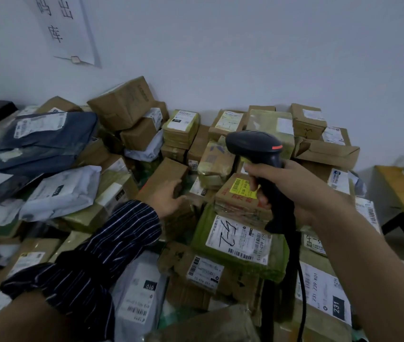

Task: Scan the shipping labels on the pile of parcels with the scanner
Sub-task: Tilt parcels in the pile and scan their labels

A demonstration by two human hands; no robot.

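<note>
Pale wall behind carries a sheet [65,28] reading 出库. Above the parcels [233,243], your right hand [292,186] clenches the scanner [265,154]; your left hand [168,197] grips a brown box [164,176]. One label [338,308] reads 231.

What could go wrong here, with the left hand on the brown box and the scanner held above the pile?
1. The brown box under the left hand lies tilted among loose parcels; lifting it may shift its neighbours.
2. The cable of the scanner hangs down past the green parcel and may snag on a corner.
</note>
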